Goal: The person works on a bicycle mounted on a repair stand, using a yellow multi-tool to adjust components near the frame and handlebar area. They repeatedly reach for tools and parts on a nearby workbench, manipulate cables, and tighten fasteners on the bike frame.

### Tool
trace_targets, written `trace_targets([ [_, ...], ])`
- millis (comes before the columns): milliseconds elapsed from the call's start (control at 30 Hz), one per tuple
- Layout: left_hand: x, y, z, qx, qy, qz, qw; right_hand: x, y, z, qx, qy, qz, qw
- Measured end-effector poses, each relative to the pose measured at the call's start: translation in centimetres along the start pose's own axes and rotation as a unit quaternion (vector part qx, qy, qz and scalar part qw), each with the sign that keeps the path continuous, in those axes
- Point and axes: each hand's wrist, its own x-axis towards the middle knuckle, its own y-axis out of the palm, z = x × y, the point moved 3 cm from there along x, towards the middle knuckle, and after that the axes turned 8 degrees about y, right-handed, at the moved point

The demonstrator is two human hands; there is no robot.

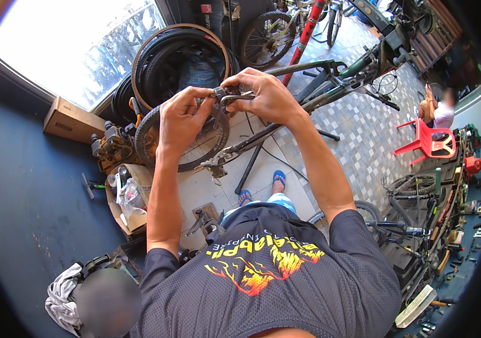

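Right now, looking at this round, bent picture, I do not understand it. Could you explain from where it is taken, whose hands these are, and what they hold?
The picture comes from a wide camera worn on a person's head, looking down; this lens bends straight lines near the rim. The two arms rising from below are that person's own. The left hand and right hand together hold a small metal bicycle part in a closed grip, raised above a tiled floor. Under the hands lie a bicycle frame and a small wheel. Tyres lean by the window, and a red plastic chair stands at the right.
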Motion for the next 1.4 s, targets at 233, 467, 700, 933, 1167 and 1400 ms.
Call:
trace_targets([
  [233,0.3,-0.1,-0.2,-0.015,0.012,0.01,1.0,-0.2,-0.4,0.1,-0.006,0.008,0.011,1.0],
  [467,0.3,-0.9,-1.3,-0.043,0.044,0.004,0.998,-0.6,0.0,0.4,-0.066,0.03,0.025,0.997],
  [700,-0.8,-1.9,3.0,-0.485,-0.107,-0.079,0.864,-1.1,3.5,0.8,-0.134,0.022,0.074,0.988],
  [933,-6.9,0.5,10.2,-0.497,-0.289,-0.007,0.818,-2.1,6.1,1.1,-0.186,-0.012,0.108,0.977],
  [1167,-12.2,4.0,12.5,-0.492,-0.44,0.117,0.742,-1.5,8.1,1.4,-0.191,0.004,0.12,0.974],
  [1400,-14.3,5.9,14.9,-0.518,-0.421,0.175,0.724,-2.7,5.3,2.9,-0.134,0.034,0.01,0.99],
])
